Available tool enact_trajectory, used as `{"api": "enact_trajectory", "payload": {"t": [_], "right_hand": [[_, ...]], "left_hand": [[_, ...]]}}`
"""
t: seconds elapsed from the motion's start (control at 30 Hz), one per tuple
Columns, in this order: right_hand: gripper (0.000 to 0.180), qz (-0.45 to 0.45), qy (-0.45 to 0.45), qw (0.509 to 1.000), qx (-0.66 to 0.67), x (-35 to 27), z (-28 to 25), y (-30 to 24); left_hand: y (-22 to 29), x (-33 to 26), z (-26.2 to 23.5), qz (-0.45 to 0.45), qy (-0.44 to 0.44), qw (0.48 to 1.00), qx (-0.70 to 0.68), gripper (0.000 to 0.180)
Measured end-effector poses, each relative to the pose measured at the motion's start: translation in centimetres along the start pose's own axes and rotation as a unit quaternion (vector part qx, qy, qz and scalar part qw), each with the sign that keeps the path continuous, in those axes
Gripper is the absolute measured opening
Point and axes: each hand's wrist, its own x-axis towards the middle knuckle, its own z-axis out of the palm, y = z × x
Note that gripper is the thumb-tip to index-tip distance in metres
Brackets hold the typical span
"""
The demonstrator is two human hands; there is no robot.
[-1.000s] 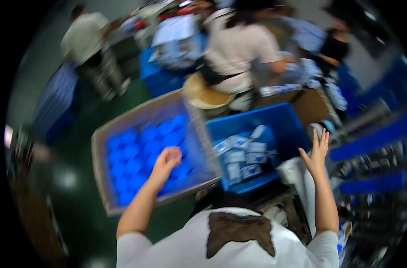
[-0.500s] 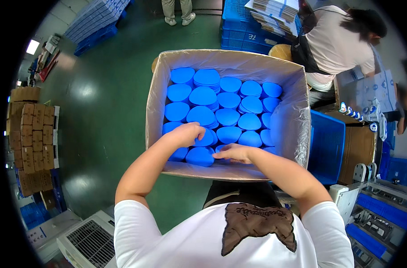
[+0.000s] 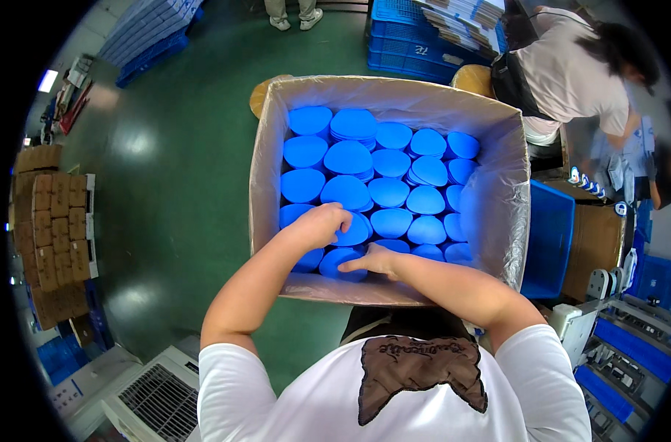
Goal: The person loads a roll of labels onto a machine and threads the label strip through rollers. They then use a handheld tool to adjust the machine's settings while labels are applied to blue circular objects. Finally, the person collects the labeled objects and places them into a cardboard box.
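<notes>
A large cardboard box lined with clear plastic film stands before me. Inside it are rows of smooth blue oval discs, several of them stacked. My left hand is over the near-left rows, its fingers curled down at the edge of a disc; what lies under the fingertips is hidden. Close by, my right hand reaches in above the near wall. Its thumb is stretched across the top of a front-row blue disc, and its other fingers are partly hidden between the stacks.
Blue crates with stacked flat cardboard stand beyond the box. A person works at a bench at the far right. To the right is a blue bin. Stacked cartons line the left, near a white grilled unit.
The view has shifted, so the box sits slightly further right. My right hand has moved left, its thumb now over the front disc. My left hand stays curled at the same row.
</notes>
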Motion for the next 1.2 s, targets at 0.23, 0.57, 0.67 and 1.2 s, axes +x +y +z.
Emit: {"api": "enact_trajectory", "payload": {"t": [0.23, 0.57, 0.67, 1.2], "right_hand": [[0.114, 0.016, -0.002, 1.000, -0.005, 0.8, 0.1, 0.5], [0.105, -0.075, -0.028, 0.996, 0.038, -7.6, -7.2, 3.9], [0.097, -0.183, -0.001, 0.980, 0.076, -15.0, -9.6, 2.7], [0.085, -0.427, 0.552, 0.628, -0.343, -21.3, -9.3, 9.4]], "left_hand": [[-0.1, 0.2, -0.1, 0.007, 0.007, 1.000, -0.016, 0.027], [2.2, -0.2, -2.2, -0.013, -0.041, 0.993, -0.113, 0.033], [6.3, 0.8, -3.1, 0.022, -0.077, 0.944, -0.321, 0.068], [16.3, 8.4, -3.7, -0.075, -0.311, 0.688, -0.651, 0.078]]}}
